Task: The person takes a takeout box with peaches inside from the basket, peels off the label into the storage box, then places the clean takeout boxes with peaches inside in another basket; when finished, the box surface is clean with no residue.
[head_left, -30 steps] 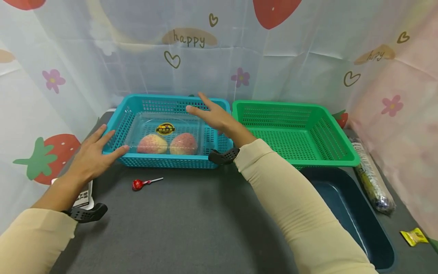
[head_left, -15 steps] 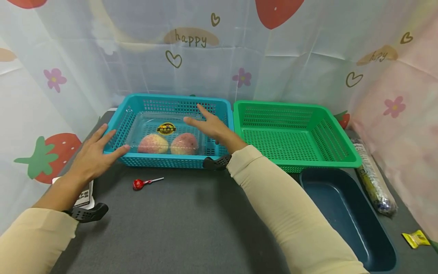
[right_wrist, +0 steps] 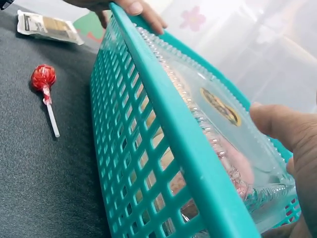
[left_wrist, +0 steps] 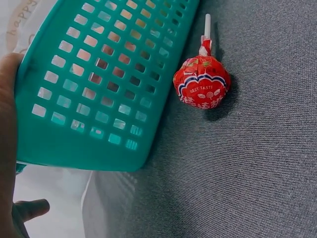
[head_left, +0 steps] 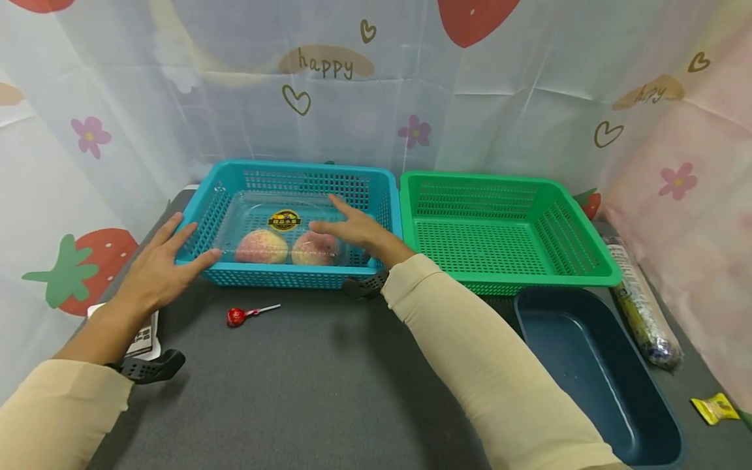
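Note:
A clear lidded box with a gold and black label and two peaches lies in the blue basket. The left hand rests with spread fingers at the basket's left front corner, its thumb over the rim. Over the right end of the box is the right hand, fingers extended; the right wrist view shows its thumb close to the lid, and contact there is hard to tell. In front of the basket lies a red lollipop, also seen in the left wrist view.
Right of the blue basket stands a green basket, with a dark blue tray in front of it. A plastic-wrapped package and a yellow wrapped sweet lie at the right. A white packet is partly behind the left wrist.
The right hand has moved down and slightly left over the box's right end. The left hand, the baskets and the box have stayed in place.

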Demonstrator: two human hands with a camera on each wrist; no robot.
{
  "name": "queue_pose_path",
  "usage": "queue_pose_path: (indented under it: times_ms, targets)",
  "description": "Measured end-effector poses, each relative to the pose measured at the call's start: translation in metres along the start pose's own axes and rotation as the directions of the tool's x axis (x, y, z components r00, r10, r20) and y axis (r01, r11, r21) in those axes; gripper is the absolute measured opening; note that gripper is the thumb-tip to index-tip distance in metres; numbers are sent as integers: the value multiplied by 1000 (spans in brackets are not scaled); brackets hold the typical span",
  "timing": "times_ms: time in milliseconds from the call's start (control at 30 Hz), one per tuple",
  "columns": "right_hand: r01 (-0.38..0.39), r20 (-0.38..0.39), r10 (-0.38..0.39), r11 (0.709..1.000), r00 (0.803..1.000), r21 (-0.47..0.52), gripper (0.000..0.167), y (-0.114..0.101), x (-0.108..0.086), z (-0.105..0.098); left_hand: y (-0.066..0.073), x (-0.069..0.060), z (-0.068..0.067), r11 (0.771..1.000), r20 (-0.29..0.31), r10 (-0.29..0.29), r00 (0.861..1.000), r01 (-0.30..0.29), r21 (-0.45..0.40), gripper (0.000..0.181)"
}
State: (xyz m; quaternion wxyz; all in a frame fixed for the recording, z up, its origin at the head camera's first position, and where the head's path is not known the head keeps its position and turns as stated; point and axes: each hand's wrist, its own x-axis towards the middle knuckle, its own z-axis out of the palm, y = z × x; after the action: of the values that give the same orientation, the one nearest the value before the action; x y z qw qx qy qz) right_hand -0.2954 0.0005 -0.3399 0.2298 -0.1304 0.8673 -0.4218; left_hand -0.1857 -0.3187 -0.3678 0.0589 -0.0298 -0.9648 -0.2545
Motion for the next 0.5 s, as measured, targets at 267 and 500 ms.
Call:
queue_pose_path:
  times_ms: [267, 500]
  targets:
    - [-49, 23, 49, 999, 999, -20, 89, 1, 3, 2, 0, 0, 1, 1000, 0, -14, 1000, 14, -2, 82]
    - [6, -3, -6, 1000, 1000, -25, 84, 1, 6, 4, 3, -2, 0, 1000, -6, -23, 1000, 23, -2, 82]
